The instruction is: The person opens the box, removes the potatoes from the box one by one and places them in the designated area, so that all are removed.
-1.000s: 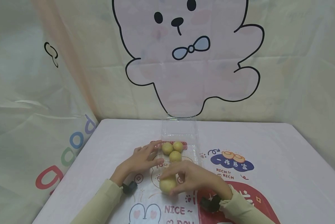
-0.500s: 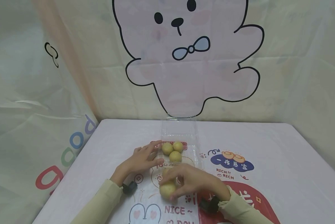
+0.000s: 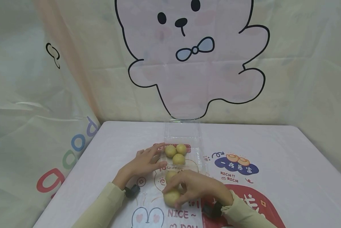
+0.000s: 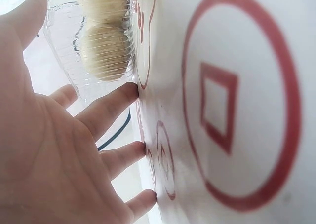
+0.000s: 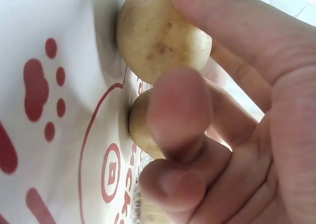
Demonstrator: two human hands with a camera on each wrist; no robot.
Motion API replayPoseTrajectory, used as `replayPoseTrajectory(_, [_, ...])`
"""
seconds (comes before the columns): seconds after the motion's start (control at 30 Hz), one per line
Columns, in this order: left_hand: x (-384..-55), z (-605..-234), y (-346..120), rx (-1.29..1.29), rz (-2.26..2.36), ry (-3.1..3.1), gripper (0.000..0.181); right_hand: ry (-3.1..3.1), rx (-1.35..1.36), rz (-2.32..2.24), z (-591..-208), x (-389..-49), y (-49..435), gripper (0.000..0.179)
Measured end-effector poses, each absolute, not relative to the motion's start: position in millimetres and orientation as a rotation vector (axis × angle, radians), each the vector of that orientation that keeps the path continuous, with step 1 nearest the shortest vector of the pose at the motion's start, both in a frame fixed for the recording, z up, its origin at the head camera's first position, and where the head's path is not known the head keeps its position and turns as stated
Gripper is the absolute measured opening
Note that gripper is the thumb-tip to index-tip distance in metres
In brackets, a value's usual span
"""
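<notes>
A clear plastic box (image 3: 199, 155) with its lid raised at the back holds three potatoes, one nearest the front (image 3: 178, 159). My left hand (image 3: 144, 163) lies at the box's left side with its fingers spread. In the left wrist view its fingertips rest on the tabletop by the ribbed box wall. My right hand (image 3: 197, 186) grips a potato (image 3: 171, 198) in front of the box with thumb and fingers. The right wrist view shows brown spots on this potato (image 5: 158, 41). Another potato (image 3: 170, 175) sits just behind it, partly hidden by the right hand.
The white table (image 3: 259, 139) carries a printed cover with red, blue and orange drawings. A hanging cloth (image 3: 299, 79) with a bear outline stands behind the table, and cloth also hangs at the left. A dark camera strap sits on each wrist.
My right hand has drawn its potato a little toward me, so more of the potato behind it shows. The left hand and the potatoes in the box have stayed put.
</notes>
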State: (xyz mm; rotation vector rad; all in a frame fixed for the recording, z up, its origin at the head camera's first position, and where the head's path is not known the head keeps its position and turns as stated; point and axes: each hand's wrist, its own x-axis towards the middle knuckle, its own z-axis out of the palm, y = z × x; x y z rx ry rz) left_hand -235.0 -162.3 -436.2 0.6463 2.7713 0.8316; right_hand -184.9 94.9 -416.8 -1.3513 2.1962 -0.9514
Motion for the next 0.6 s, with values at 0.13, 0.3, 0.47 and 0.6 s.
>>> replayPoseTrajectory(0.13, [-233.9,-435.5,-161.7,0.648,0.830,2.774,0.083,2.195,-1.328,-0.950,-418.3,-184.8,95.2,0.047])
replayPoseTrajectory(0.3, [-233.4,-435.5,-161.5,0.652,0.826,2.779,0.083,2.187,-1.379,-0.948,-420.0,-183.8,95.1,0.047])
replayPoseTrajectory(0.47, [-233.2,-435.7,-161.3,0.658,0.822,2.784,0.083,2.196,-1.391,-0.930,-420.8,-184.0,95.1,0.047])
replayPoseTrajectory(0.6, [-233.5,-436.1,-160.6,0.656,0.811,2.784,0.083,2.200,-1.382,-0.917,-420.9,-184.4,95.3,0.048])
